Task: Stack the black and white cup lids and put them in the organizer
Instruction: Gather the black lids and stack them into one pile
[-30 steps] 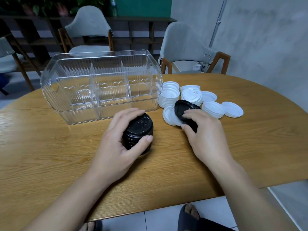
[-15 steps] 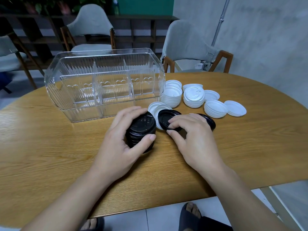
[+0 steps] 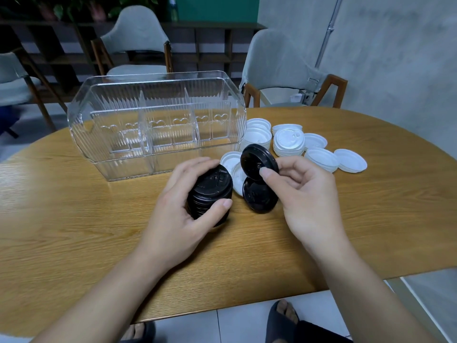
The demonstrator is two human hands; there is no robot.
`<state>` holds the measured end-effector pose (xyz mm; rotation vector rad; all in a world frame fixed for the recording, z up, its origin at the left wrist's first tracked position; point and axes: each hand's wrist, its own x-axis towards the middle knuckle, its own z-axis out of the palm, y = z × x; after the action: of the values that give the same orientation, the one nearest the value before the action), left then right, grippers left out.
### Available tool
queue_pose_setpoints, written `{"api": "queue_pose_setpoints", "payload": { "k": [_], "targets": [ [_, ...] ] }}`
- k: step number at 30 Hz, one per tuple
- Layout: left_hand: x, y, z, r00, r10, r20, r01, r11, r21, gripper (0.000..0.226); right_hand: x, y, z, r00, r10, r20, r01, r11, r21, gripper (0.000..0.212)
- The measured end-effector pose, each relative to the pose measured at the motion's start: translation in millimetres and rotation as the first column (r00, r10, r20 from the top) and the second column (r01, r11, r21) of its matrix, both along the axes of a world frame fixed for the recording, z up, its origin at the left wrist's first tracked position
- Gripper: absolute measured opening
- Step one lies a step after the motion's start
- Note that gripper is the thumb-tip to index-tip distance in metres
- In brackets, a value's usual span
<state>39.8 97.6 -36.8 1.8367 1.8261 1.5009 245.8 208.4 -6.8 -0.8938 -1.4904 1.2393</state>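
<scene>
Our left hand (image 3: 178,214) wraps its grip round the black lid stack (image 3: 210,194), mid-bench just in front of the clear organizer (image 3: 158,120). Our right hand (image 3: 304,191) pinches one black lid (image 3: 258,161) by its rim, tilted nearly on edge, its axis leaning toward the bench's far-left edge. Another black lid (image 3: 259,196) lies flat below it. The thin pinch could let the lid slip; set down crooked, it could tip the stack, which leans slightly.
</scene>
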Motion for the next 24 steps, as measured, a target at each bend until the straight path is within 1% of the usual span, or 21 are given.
{"api": "queue_pose_setpoints", "payload": {
  "k": [2, 4, 6, 9, 12, 15, 18, 21, 23, 24],
  "targets": [
    [-0.3, -0.2, 0.3, 1.0, -0.006, 0.0, 0.006, 1.0, 0.004, 0.059, -0.4, -1.2, 3.7, 0.998, -0.002, -0.065, -0.003, 0.997, -0.078, 0.01],
    [0.0, -0.4, 0.9, 1.0, -0.005, -0.002, 0.005, 1.0, 0.005, 0.061, -1.1, -2.6, 6.9, 0.992, 0.003, -0.125, -0.02, 0.991, -0.135, 0.019],
    [1.1, -1.3, 2.8, 1.0, 0.011, 0.017, -0.011, 1.0, 0.0, 0.066, -2.6, -4.3, 9.4, 0.986, 0.012, -0.164, -0.039, 0.987, -0.159, 0.027],
    [3.9, -2.8, 9.5, 0.999, 0.032, 0.032, -0.033, 0.999, 0.018, 0.075, -5.8, -5.9, 13.4, 0.983, 0.026, -0.182, -0.058, 0.983, -0.174, 0.034],
    [6.6, -3.4, 16.7, 0.999, 0.051, -0.007, -0.05, 0.997, 0.063, 0.083, -11.2, -10.7, 21.6, 0.966, 0.068, -0.25, -0.118, 0.975, -0.189, 0.033],
    [8.9, -2.3, 20.8, 0.996, 0.074, -0.057, -0.067, 0.991, 0.12, 0.087, -17.2, -20.3, 28.0, 0.948, 0.132, -0.289, -0.185, 0.969, -0.166, 0.029],
    [11.4, -0.5, 21.6, 0.991, 0.105, -0.078, -0.091, 0.983, 0.159, 0.091, -22.3, -29.9, 27.6, 0.955, 0.189, -0.228, -0.212, 0.974, -0.079, 0.027],
    [10.4, -0.2, 20.1, 0.991, 0.107, -0.081, -0.091, 0.98, 0.179, 0.086, -26.4, -36.0, 26.3, 0.968, 0.191, -0.164, -0.193, 0.981, 0.0, 0.028],
    [8.5, -1.5, 20.7, 0.993, 0.103, -0.065, -0.091, 0.982, 0.165, 0.085, -27.3, -36.7, 26.0, 0.975, 0.18, -0.129, -0.176, 0.984, 0.039, 0.034],
    [7.3, -2.5, 21.4, 0.993, 0.099, -0.06, -0.089, 0.985, 0.151, 0.084, -26.7, -36.0, 24.9, 0.981, 0.176, -0.083, -0.17, 0.982, 0.081, 0.04]
  ]
}}
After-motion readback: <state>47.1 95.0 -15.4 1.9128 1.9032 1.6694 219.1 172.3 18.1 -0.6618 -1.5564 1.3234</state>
